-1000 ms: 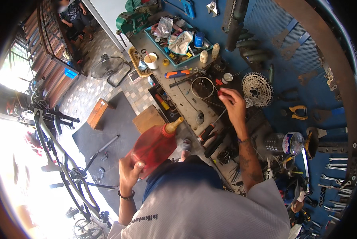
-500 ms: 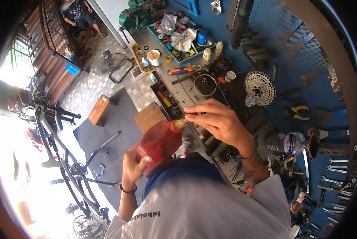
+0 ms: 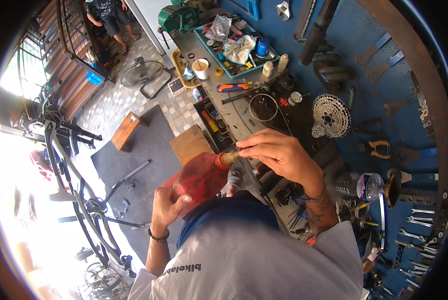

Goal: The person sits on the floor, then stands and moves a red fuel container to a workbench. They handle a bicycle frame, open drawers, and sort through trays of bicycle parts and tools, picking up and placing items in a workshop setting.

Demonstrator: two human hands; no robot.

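Observation:
A red translucent squeeze bottle [image 3: 200, 177] is tilted in front of my torso, its yellowish nozzle [image 3: 228, 159] pointing up and to the right. My left hand [image 3: 168, 210] is wrapped round the bottle's lower end, thumb laid along its side. At the nozzle's tip, the fingers of my right hand [image 3: 284, 157] pinch a small red cap [image 3: 240, 148], most of it hidden by the fingertips. Whether the cap sits on the nozzle or just off it cannot be made out.
A workbench [image 3: 239, 131] holds a teal tray [image 3: 229, 75] of small parts, a white cup [image 3: 200, 73] and a bike cassette [image 3: 331, 116]. Wrenches [image 3: 418, 220] hang at right. A bike frame [image 3: 66, 172] stands left; a wooden box [image 3: 191, 145] lies below the bench. Another person [image 3: 111, 22] is far off.
The view has shifted slightly, so the bench contents sit a little lower and farther right. Both hands keep their hold, and the right fingers are a touch farther right with the nozzle tip.

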